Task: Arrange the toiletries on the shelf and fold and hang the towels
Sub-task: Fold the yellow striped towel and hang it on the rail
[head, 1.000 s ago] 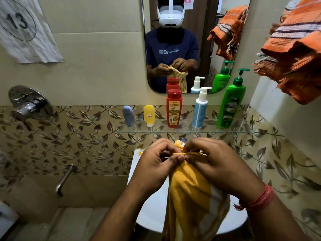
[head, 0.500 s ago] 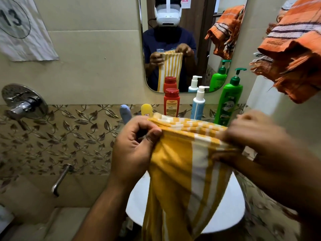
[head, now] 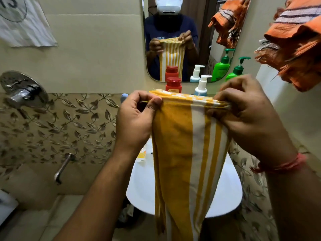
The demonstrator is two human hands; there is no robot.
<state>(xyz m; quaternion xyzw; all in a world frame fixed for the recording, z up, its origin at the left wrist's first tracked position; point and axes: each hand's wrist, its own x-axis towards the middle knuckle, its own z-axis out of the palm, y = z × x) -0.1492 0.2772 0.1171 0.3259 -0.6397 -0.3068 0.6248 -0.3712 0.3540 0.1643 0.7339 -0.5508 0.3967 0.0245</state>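
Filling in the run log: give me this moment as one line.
step: folding | left hand: pinches yellow striped towel top edge | right hand: pinches same edge | towel: hangs over sink | orange towel: hung

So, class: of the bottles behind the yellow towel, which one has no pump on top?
The red bottle: it has a flat red screw cap, whereas the light blue bottle and the green bottle both carry pump dispensers.

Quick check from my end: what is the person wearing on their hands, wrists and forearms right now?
Both hands are bare, with no gloves or rings visible. The left hand and its forearm carry nothing: no sleeve, band or watch shows. The right hand has a red-orange thread band tied round the wrist, with frayed ends sticking out. No sleeve reaches either forearm.
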